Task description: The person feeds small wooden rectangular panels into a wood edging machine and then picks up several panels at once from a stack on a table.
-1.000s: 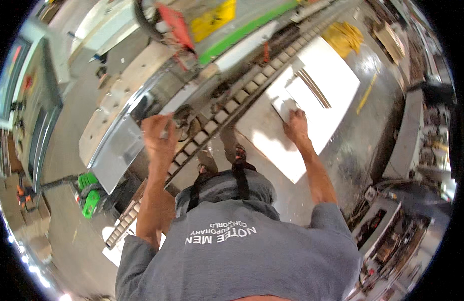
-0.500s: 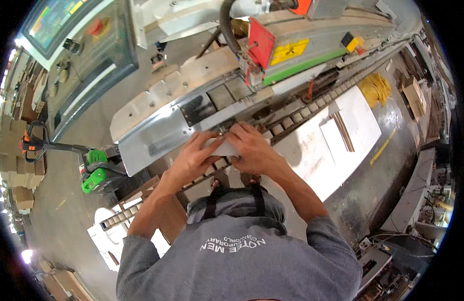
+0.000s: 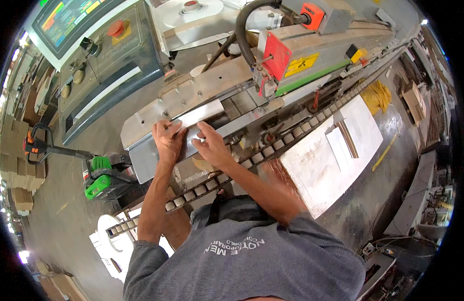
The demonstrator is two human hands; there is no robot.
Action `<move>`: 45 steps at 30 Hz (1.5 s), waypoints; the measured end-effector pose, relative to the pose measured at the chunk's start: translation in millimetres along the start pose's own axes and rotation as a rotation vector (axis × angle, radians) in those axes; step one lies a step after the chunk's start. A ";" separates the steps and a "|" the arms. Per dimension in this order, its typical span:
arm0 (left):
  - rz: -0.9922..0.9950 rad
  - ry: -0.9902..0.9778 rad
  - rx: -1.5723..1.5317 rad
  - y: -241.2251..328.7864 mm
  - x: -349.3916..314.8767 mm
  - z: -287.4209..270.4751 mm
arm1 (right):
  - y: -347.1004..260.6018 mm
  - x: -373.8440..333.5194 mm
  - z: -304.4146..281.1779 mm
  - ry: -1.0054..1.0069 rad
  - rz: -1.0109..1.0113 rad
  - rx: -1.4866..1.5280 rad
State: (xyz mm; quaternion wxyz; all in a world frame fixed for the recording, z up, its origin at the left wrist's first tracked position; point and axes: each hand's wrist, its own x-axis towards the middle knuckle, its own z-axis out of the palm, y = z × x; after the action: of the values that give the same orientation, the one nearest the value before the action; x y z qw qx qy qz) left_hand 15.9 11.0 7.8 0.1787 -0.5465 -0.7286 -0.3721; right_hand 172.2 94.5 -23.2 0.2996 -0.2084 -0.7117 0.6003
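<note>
A narrow whitish strip-like panel lies on the shiny metal feed tray of a long machine, along its raised back ledge. My left hand is at the panel's left end, its fingers bent and closed at that end; the exact grip is partly hidden. My right hand hovers at the panel's near side, thumb and forefinger apart with nothing between them. Right of the panel, a slot with dark blocks runs toward the machine's red plate.
A roller rail crosses between me and the machine. A white board with brown strips on it stands at the right. A control console with a screen is at the far left. A green pallet jack stands at the left.
Both hands have moved forward and left from near my body to the tray. The whitish piece they held together now lies on the tray. My right hand has come off it.
</note>
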 end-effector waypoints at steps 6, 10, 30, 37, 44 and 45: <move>-0.002 0.002 0.008 -4.0 -0.2 4.8 | 10.1 10.2 13.8 0.073 -0.088 -0.053; -0.035 0.072 -0.052 -1.3 -6.4 1.6 | 9.3 12.3 17.4 0.102 -0.056 -0.030; -0.160 -0.050 -0.087 -11.2 -15.1 -14.1 | -25.4 14.4 17.0 -0.014 0.115 -0.353; -0.126 -0.040 -0.111 -6.0 -8.4 4.4 | -32.3 17.3 -4.2 0.001 0.058 -0.410; -0.105 -0.056 -0.127 25.5 19.6 40.6 | 0.1 32.0 -41.1 0.265 -0.272 -0.509; -0.104 -0.059 -0.146 30.4 23.4 46.3 | 0.4 35.2 -48.3 0.264 -0.268 -0.508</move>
State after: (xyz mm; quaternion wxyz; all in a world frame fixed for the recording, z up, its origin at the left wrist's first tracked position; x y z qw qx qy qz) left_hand 43.0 64.5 3.5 0.0973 -0.5302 -0.7320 -0.4166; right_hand 179.1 152.9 -12.6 0.4042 -0.2569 -0.8150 0.3263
